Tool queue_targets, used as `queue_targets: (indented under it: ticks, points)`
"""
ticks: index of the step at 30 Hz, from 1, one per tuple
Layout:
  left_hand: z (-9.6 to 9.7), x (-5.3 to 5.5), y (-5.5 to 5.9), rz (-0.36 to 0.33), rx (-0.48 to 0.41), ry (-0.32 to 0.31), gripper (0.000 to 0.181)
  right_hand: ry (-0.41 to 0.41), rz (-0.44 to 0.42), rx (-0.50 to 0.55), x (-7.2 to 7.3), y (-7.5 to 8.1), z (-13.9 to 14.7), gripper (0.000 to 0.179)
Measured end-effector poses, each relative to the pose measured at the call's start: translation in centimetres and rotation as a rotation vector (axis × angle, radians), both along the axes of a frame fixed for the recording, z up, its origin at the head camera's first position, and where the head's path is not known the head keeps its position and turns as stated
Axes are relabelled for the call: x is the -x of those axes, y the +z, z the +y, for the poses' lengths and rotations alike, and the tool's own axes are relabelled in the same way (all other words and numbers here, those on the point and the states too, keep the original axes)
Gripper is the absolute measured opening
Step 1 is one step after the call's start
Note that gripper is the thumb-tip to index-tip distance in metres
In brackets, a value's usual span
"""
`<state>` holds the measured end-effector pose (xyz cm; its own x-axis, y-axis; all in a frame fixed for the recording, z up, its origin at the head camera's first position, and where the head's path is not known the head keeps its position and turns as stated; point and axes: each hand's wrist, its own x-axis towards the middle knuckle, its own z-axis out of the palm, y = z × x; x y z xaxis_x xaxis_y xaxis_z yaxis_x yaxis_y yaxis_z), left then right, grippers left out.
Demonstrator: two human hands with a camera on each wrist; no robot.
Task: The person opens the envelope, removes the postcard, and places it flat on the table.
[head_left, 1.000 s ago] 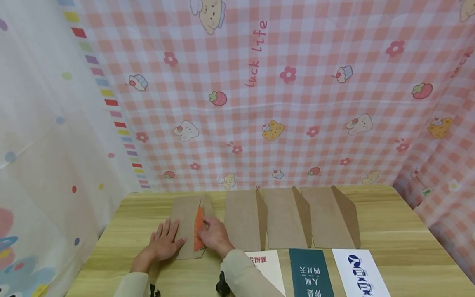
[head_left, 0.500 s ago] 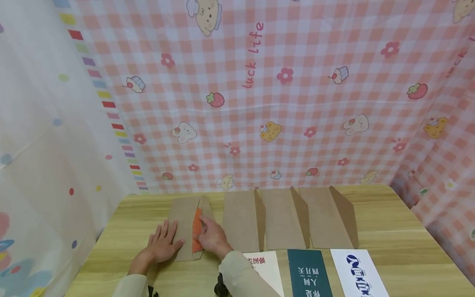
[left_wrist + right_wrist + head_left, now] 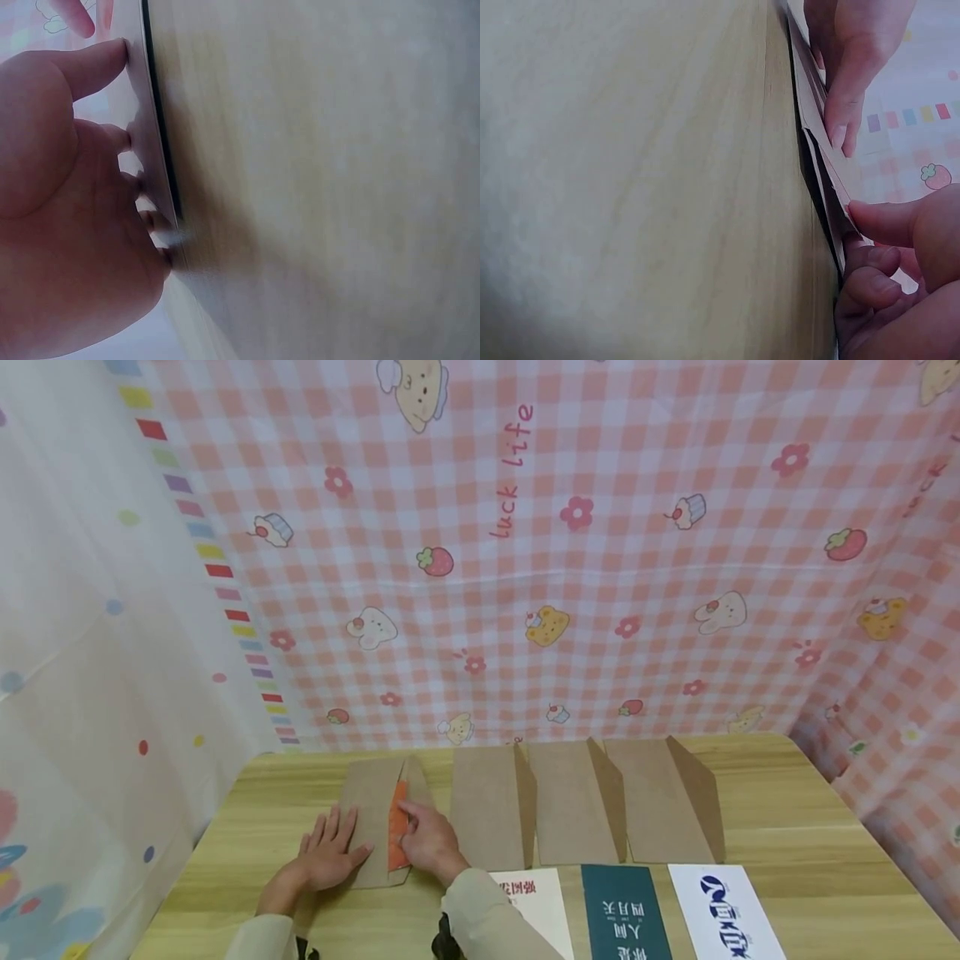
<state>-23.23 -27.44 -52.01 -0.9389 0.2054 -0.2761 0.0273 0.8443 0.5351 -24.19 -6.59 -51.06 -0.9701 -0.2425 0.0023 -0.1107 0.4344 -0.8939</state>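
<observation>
A brown kraft-paper envelope (image 3: 369,793) lies at the left of the table with its flap (image 3: 417,783) opened out to the right. My left hand (image 3: 327,857) rests on the envelope's left part, fingers spread and straight. In the left wrist view, the fingertips of that hand (image 3: 67,172) touch the paper. An orange card (image 3: 397,843) sits mostly inside the envelope, and a strip of it shows at the mouth. My right hand (image 3: 431,841) pinches this exposed edge between thumb and fingers. The right wrist view shows the right thumb (image 3: 885,223) on top and curled fingers below.
Three more kraft envelopes (image 3: 486,806), (image 3: 572,802), (image 3: 660,802) lie in a row to the right with flaps out. In front are a cream card (image 3: 543,910), a dark green card (image 3: 624,906) and a white card (image 3: 723,910). A checked cloth (image 3: 487,568) hangs behind the table.
The head view has shifted slightly. My right fingers have moved a little on the orange card's edge, and its strip stays at the envelope's mouth. My left hand stays put.
</observation>
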Motion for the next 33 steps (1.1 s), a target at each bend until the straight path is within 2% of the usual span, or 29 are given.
queue_targets:
  ticks: [3, 7, 9, 14, 15, 21, 33]
  points:
    - [0.1, 0.0, 0.1, -0.004, 0.014, 0.002, 0.103, -0.004, -0.008, -0.002, 0.0, 0.0, 0.0, 0.053]
    - [0.8, -0.4, 1.4, -0.023, 0.006, 0.016, 0.087, -0.002, 0.008, -0.029, 0.0, 0.0, -0.1, 0.048]
    - [0.6, -0.3, 1.1, -0.017, -0.001, 0.018, 0.093, -0.001, 0.022, -0.043, 0.0, 0.0, -0.1, 0.047]
    - [-0.4, 0.4, -0.9, 0.010, -0.013, 0.012, 0.128, 0.001, 0.042, -0.057, -0.1, 0.0, -0.1, 0.046]
    - [-0.5, 0.5, -1.0, 0.009, -0.019, 0.012, 0.130, 0.000, 0.044, -0.058, -0.1, 0.1, -0.1, 0.046]
    - [-0.6, 0.6, -1.2, 0.005, -0.009, 0.010, 0.129, -0.010, 0.036, -0.089, -0.1, 0.1, -0.1, 0.043]
    - [-0.2, 0.4, -0.3, -0.008, 0.000, 0.002, 0.116, -0.016, 0.022, -0.070, -0.2, 0.3, -0.1, 0.042]
